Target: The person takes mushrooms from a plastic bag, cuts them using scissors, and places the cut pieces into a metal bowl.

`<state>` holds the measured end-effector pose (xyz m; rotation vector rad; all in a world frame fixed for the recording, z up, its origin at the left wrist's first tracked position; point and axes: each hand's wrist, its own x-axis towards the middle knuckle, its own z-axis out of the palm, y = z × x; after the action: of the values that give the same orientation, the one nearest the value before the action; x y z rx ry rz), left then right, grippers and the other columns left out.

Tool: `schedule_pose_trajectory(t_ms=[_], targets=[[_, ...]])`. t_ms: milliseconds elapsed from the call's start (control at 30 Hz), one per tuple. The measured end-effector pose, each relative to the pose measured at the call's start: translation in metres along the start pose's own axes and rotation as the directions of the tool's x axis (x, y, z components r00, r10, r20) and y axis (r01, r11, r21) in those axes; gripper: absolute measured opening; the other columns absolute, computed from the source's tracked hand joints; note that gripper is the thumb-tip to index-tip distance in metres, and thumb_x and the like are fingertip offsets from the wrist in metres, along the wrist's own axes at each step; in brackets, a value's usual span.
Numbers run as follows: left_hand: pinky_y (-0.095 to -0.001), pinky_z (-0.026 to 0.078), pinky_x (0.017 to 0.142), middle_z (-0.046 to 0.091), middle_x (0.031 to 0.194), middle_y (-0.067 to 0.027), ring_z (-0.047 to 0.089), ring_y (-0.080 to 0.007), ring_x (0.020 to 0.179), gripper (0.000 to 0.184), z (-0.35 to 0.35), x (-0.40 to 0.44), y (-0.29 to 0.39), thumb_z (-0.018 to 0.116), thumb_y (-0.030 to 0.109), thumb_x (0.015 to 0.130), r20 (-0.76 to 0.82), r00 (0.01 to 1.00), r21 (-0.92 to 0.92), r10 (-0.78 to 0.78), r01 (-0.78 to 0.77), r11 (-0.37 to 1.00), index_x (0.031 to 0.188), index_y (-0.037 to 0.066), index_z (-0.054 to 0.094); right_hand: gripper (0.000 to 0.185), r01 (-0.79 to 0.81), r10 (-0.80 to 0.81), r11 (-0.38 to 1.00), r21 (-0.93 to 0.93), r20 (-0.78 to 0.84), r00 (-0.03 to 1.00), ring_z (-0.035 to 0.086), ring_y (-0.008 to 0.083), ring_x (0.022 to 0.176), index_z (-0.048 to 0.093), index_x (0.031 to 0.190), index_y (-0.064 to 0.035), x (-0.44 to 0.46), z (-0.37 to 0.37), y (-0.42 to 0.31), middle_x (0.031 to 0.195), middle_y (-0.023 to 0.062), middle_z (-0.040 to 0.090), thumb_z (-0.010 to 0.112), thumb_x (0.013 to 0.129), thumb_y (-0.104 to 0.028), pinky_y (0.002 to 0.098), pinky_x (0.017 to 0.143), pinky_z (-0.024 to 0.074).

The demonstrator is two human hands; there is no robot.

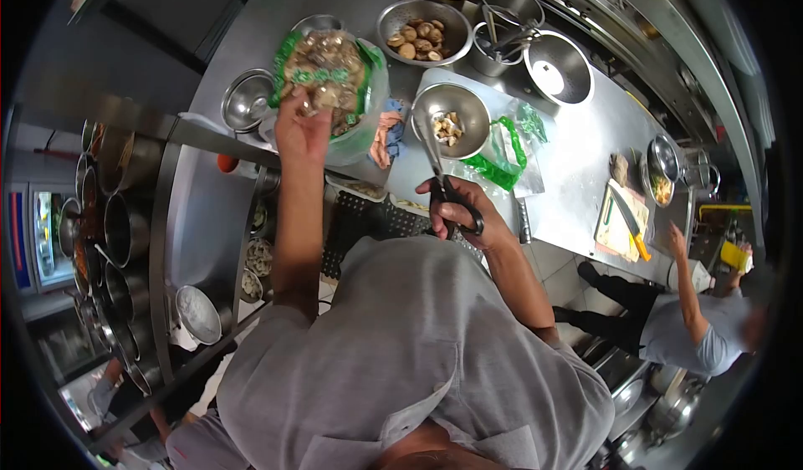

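Observation:
My left hand (304, 127) is at a clear plastic bag (326, 73) with green print and brown mushroom pieces inside, its fingers against the bag's near side. My right hand (458, 206) is closed round the black handles of scissors (437, 162), whose metal blades point up and away towards a steel bowl (468, 106). Some pale, brown-edged pieces (447, 129) lie in that bowl, on a white board. Right of the bowl lies an opened green-and-clear bag (506, 156). A pink and blue cloth (386, 138) rests between the full bag and the board.
A perforated bowl of mushrooms (422, 42) stands at the back, with steel pots (493, 56) beside it. An empty bowl (248, 100) is at left. Far right are a yellow-handled knife (629, 219) on a cutting board and a co-worker (690, 324).

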<state>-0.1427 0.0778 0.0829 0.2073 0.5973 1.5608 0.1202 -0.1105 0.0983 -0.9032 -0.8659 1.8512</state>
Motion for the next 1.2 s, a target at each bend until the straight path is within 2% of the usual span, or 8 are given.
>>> schedule_pose_trajectory(t_ms=[100, 400, 567, 667, 867, 933, 1033, 1200], targets=[[-0.0551, 0.044, 0.117, 0.063, 0.138, -0.0146, 0.057, -0.0319, 0.132, 0.046, -0.008, -0.015, -0.035, 0.065, 0.001, 0.088, 0.136, 0.987, -0.012, -0.09, 0.092, 0.996, 0.134, -0.001, 0.058, 0.066, -0.061, 0.061, 0.998, 0.028, 0.019, 0.998, 0.062, 0.0131, 0.062, 0.059, 0.128, 0.0081, 0.003, 0.008, -0.007, 0.073, 0.0058, 0.064, 0.08, 0.089, -0.041, 0.0257, 0.057, 0.052], [-0.054, 0.044, 0.117, 0.062, 0.14, -0.014, 0.057, -0.0316, 0.133, 0.053, -0.014, -0.046, -0.069, 0.065, 0.004, 0.088, 0.169, 0.978, -0.009, -0.124, 0.127, 0.992, 0.14, 0.001, 0.055, 0.068, -0.05, 0.06, 0.985, 0.163, -0.059, 0.996, 0.062, 0.0132, 0.062, 0.06, 0.128, 0.0055, -0.004, 0.006, -0.012, 0.071, 0.0052, 0.063, 0.081, 0.089, -0.045, 0.0252, 0.057, 0.0531], [-0.052, 0.049, 0.112, 0.064, 0.135, -0.0127, 0.061, -0.0304, 0.127, 0.049, -0.013, -0.054, -0.077, 0.065, 0.006, 0.091, 0.19, 0.977, 0.065, -0.096, 0.085, 0.994, 0.138, 0.002, 0.057, 0.044, -0.054, 0.052, 0.995, 0.079, 0.034, 0.998, 0.065, 0.0105, 0.066, 0.065, 0.123, 0.0021, -0.008, 0.009, -0.015, 0.076, 0.0035, 0.065, 0.081, 0.094, -0.026, 0.025, 0.056, 0.0543], [-0.0501, 0.052, 0.108, 0.066, 0.132, -0.0123, 0.063, -0.0288, 0.123, 0.045, 0.002, -0.065, -0.073, 0.065, 0.008, 0.093, 0.219, 0.968, 0.181, -0.125, 0.086, 0.98, 0.137, 0.002, 0.057, 0.041, -0.071, 0.073, 0.994, 0.084, -0.011, 0.997, 0.065, 0.0102, 0.064, 0.064, 0.123, 0.0022, -0.007, 0.009, -0.013, 0.076, 0.0027, 0.065, 0.08, 0.094, -0.022, 0.0244, 0.056, 0.0552], [-0.0485, 0.053, 0.106, 0.066, 0.13, -0.0121, 0.064, -0.0277, 0.122, 0.042, 0.006, -0.067, -0.079, 0.064, 0.011, 0.096, 0.227, 0.971, 0.154, -0.068, 0.033, 0.988, 0.136, 0.0, 0.057, 0.04, -0.101, 0.104, 0.991, 0.083, -0.025, 0.994, 0.063, 0.0098, 0.06, 0.065, 0.125, 0.0, -0.007, 0.004, -0.006, 0.076, 0.0033, 0.065, 0.079, 0.095, -0.022, 0.0256, 0.054, 0.053], [-0.0438, 0.058, 0.095, 0.065, 0.123, -0.0088, 0.066, -0.0237, 0.113, 0.036, 0.01, -0.07, -0.084, 0.065, 0.012, 0.096, 0.185, 0.982, 0.111, -0.021, 0.001, 0.994, 0.13, 0.003, 0.059, 0.044, -0.085, 0.087, 0.995, 0.057, -0.043, 0.995, 0.063, 0.0101, 0.061, 0.064, 0.125, 0.0012, -0.005, 0.005, -0.003, 0.074, 0.0032, 0.065, 0.08, 0.094, -0.026, 0.0249, 0.055, 0.0527], [-0.047, 0.05, 0.108, 0.064, 0.128, -0.0095, 0.062, -0.0222, 0.121, 0.04, 0.004, -0.07, -0.088, 0.065, 0.012, 0.097, 0.215, 0.975, 0.111, -0.052, 0.029, 0.993, 0.134, 0.002, 0.058, 0.047, -0.049, 0.05, 0.999, 0.024, -0.073, 0.996, 0.062, 0.0097, 0.061, 0.064, 0.125, 0.0017, -0.001, 0.005, 0.002, 0.072, 0.0023, 0.064, 0.08, 0.093, -0.029, 0.024, 0.057, 0.0519], [-0.0452, 0.055, 0.102, 0.065, 0.126, -0.0102, 0.065, -0.023, 0.115, 0.038, 0.002, -0.079, -0.092, 0.064, 0.011, 0.097, 0.191, 0.975, 0.126, -0.112, 0.089, 0.988, 0.133, 0.001, 0.058, 0.046, -0.02, 0.013, 0.998, -0.058, -0.117, 0.993, 0.06, 0.0082, 0.063, 0.065, 0.125, -0.0008, 0.003, 0.005, 0.008, 0.073, 0.0009, 0.062, 0.08, 0.093, -0.028, 0.0232, 0.059, 0.0504]])
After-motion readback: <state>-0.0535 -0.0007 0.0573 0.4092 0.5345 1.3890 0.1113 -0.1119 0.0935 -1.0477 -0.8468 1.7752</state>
